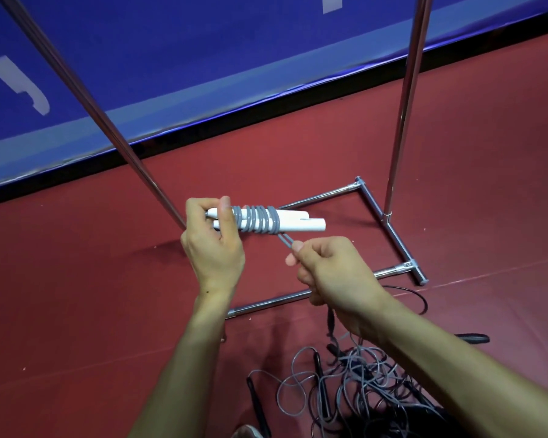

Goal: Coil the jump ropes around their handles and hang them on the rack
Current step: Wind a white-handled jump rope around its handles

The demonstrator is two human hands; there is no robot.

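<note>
- Head view: the left hand (212, 245) is curled round the tapered ends of two white handles (293, 223), which it holds side by side and roughly level, with the thumb laid across them.
- A grey rope (260, 220) is wound in tight turns round the middle of both handles; their blunt ends stick out bare to the right.
- From the underside of the coil a short doubled strand (284, 242) runs down to the right hand (332, 273), which pinches it between thumb and forefinger. The other fingers are folded in (what else they hold, I cannot tell).
- Both hands are raised above the red floor (76, 295), in front of the rack (402, 121).
- The rack is bare chrome tubing: one upright pole to the right, a slanting pole (86, 99) to the left that passes just behind the left hand, and a rectangular base frame (391, 230) lying on the floor.
- Below the right forearm a tangled pile of ropes (361, 384) lies on the floor, grey and black cords looped over one another, with black handles (320, 384) among them.
- A blue padded wall (203, 58) with a black lower edge runs behind the rack.
</note>
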